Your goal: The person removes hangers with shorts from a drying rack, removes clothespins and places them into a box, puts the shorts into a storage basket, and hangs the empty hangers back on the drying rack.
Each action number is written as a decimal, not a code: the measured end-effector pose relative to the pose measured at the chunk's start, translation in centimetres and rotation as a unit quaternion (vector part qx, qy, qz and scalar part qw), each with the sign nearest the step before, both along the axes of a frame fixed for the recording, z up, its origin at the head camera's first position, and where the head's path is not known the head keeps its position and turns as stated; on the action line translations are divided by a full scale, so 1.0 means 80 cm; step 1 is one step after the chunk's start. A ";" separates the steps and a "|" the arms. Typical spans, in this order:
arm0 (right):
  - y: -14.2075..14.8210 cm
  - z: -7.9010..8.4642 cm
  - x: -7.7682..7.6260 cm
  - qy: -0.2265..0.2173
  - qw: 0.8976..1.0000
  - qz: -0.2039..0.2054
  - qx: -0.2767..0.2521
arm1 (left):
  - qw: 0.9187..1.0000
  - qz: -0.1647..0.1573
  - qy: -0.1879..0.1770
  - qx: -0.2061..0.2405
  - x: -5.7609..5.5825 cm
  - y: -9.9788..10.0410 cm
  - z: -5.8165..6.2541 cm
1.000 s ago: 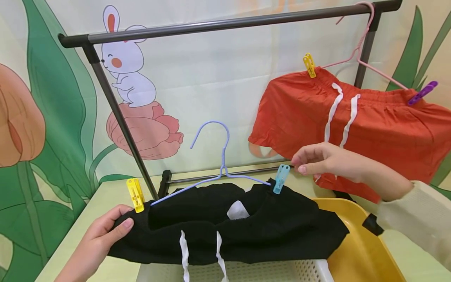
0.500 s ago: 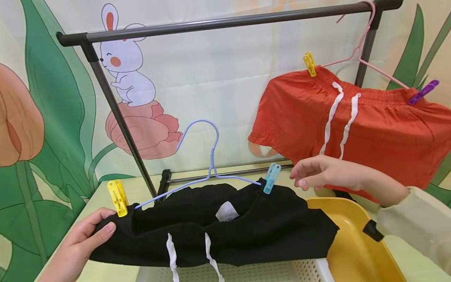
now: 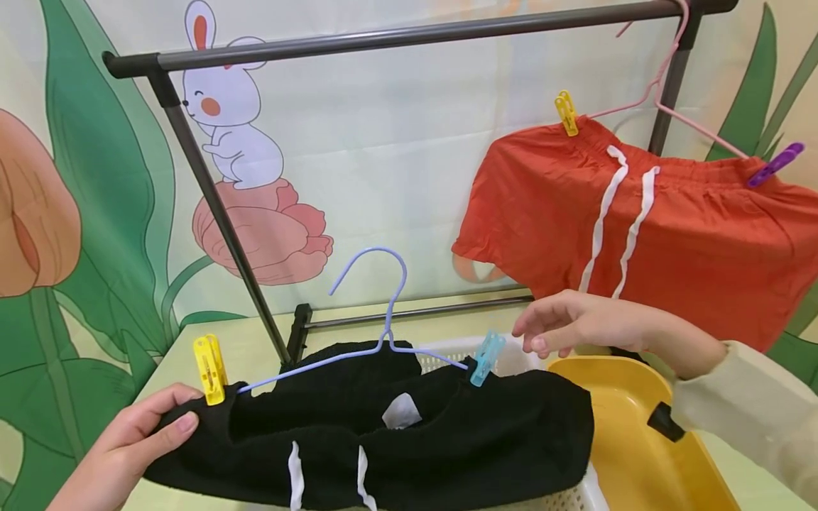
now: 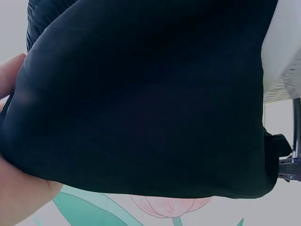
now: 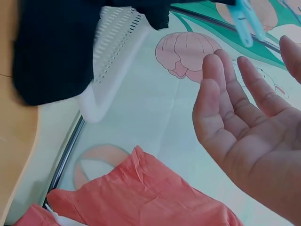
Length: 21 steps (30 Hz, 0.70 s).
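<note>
One painted backdrop (image 3: 396,163) rises behind the table (image 3: 172,367), rack (image 3: 415,36) and black shorts (image 3: 441,454).

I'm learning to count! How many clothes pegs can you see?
4: a yellow peg and a light-blue peg on the black shorts, plus another yellow peg and a purple peg on the red shorts. More could be hidden behind the shorts.

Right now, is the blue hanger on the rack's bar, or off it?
Off. In the head view, the blue hanger has its hook free below the bar; the left hand holds the black shorts clipped to it.
</note>
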State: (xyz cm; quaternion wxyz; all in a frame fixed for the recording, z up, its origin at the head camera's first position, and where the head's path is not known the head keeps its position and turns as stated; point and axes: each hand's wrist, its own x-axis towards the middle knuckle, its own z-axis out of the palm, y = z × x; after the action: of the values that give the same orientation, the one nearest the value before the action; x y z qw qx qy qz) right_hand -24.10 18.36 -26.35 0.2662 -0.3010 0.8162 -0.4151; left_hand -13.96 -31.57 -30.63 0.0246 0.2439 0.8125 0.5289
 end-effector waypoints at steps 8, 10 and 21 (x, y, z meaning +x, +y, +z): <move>-0.010 -0.014 -0.002 -0.016 1.000 0.021 -0.014 | 0.996 -0.039 -0.076 0.021 -0.006 0.004 -0.006; -0.012 -0.019 -0.003 -0.024 0.999 0.023 -0.012 | 0.996 -0.038 -0.077 0.029 -0.008 0.005 -0.010; -0.015 -0.032 -0.008 -0.045 0.999 0.013 -0.017 | 0.995 -0.057 -0.046 0.066 -0.015 0.008 -0.026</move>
State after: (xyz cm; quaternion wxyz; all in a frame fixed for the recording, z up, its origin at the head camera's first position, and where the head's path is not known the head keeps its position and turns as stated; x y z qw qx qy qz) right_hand -24.70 17.13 -28.92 0.3029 -0.2974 0.7921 -0.4385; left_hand -15.19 -30.91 -32.67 0.0761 0.2662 0.7586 0.5898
